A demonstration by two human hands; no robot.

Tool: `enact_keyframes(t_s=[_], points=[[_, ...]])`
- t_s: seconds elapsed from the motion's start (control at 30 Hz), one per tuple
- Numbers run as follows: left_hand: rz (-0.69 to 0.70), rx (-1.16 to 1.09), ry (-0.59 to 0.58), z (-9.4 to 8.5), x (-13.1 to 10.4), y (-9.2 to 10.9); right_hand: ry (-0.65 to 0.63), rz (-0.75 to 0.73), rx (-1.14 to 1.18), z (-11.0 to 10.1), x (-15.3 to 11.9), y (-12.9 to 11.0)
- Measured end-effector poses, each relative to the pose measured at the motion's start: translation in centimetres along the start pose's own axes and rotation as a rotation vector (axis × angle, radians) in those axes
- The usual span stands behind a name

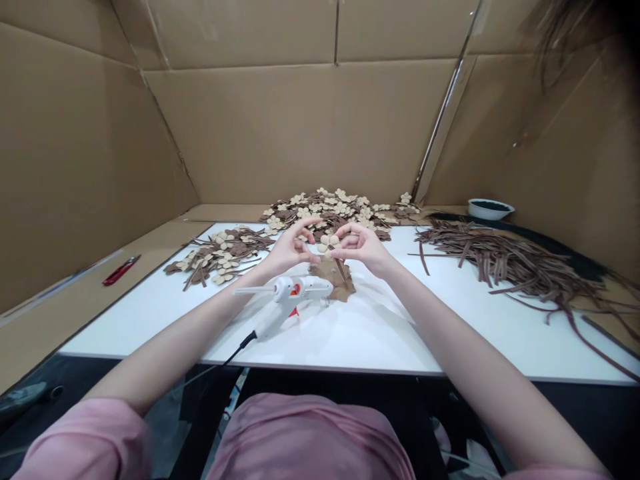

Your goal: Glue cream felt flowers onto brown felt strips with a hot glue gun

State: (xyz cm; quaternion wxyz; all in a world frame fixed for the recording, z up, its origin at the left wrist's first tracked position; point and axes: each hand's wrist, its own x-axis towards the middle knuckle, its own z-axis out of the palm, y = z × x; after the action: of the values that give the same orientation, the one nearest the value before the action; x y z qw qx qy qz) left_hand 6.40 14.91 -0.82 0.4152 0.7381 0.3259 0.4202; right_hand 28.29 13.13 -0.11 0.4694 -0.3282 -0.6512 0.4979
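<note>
My right hand [364,248] pinches a cream flower cutout [329,244] with a brown strip hanging from it. Close by on the left, my left hand [294,245] is empty, its fingers curved and apart. Below both hands lies a ragged brown scrap [334,277] on the white board. A white glue gun [285,303] with a red trigger stands in front of the scrap, its black cord running down over the board's front edge.
Cream and brown flower cutouts [325,207] are heaped at the back. Flowers with strips attached [225,253] lie left. Brown strips [505,260] spread at right, near a white bowl [490,209] of dark contents. A red cutter [121,271] rests far left. Cardboard walls [290,127] surround the board.
</note>
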Motion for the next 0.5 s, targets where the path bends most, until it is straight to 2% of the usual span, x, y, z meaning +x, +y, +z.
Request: enact_keyframes(t_s=[0.27,0.5], points=[[-0.019,0.02,-0.043,0.05,-0.42,0.91,-0.001,0.002,0.0,-0.02,0.0,-0.07],[0.003,-0.03,-0.095,-0.11,-0.27,0.09,0.009,0.013,0.0,0.15,-0.08,-0.22]])
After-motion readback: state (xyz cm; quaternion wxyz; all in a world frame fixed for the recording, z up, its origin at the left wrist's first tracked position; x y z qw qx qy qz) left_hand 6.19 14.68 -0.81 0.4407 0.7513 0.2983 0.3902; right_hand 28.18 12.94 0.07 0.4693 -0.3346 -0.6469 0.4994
